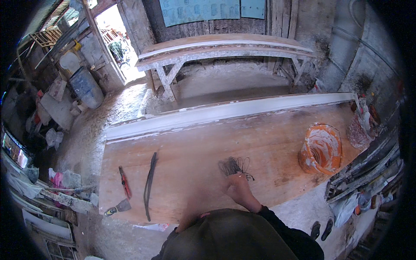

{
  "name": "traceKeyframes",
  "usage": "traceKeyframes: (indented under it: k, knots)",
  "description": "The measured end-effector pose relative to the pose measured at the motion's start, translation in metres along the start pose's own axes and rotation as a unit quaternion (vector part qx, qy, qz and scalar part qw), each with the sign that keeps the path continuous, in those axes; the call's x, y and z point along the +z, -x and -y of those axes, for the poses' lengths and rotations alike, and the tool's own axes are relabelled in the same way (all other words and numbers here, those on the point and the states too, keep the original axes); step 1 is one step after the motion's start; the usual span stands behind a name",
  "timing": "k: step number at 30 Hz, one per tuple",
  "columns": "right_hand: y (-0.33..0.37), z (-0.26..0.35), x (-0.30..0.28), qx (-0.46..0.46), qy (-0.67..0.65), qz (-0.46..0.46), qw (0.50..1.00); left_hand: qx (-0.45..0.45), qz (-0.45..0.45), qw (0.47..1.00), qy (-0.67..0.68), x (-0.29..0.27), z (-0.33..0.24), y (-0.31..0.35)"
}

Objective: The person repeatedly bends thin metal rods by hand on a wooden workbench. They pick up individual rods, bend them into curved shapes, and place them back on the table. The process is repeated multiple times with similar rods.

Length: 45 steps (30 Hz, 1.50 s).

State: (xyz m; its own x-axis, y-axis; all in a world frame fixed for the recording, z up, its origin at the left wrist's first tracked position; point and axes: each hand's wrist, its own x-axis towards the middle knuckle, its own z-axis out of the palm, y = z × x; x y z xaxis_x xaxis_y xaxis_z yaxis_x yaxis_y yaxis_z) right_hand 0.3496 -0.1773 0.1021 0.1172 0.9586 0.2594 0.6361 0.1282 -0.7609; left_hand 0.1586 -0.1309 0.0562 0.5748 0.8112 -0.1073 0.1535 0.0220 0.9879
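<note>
My right hand (pixel 241 190) is over the near part of the wooden tabletop (pixel 203 147), its fingers closed on a bundle of thin dark looped strands (pixel 235 165). The loops fan out beyond the fingertips; I cannot tell whether they are wire or fibre. My left hand (pixel 193 213) is at the table's near edge, smeared by motion and partly hidden by my dark clothing, so its fingers do not show. Left of it lies a long dark strip (pixel 150 186). Farther left are a slim red-handled tool (pixel 125 183) and a putty knife (pixel 118 207).
A long white moulding (pixel 229 112) runs along the table's far edge. An orange bucket (pixel 305 149) smeared with white paste stands at the right, near a stained bag (pixel 360 130). Behind is a bench (pixel 225 54); a blue barrel (pixel 86 88) stands at the left by a doorway.
</note>
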Motion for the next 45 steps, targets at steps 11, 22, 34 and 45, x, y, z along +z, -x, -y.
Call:
traceKeyframes:
  k: [11, 22, 34, 45]
  knots:
    - [0.0, -0.031, 0.025, 0.071, 0.044, -0.11, 0.99, -0.053, 0.308, 0.95, 0.03, 0.019, -0.052, 0.008]
    - [0.009, -0.011, 0.017, -0.019, -0.122, 0.102, 0.987, 0.066, -0.147, 0.987, 0.016, -0.051, -0.016, 0.003]
    - [0.008, 0.015, 0.052, -0.043, -0.065, 0.268, 0.96, 0.045, -0.294, 0.945, 0.135, -0.054, 0.029, -0.004]
    - [0.019, -0.019, 0.039, 0.001, -0.025, 0.305, 0.952, -0.038, -0.262, 0.959, -0.101, -0.042, 0.097, -0.011]
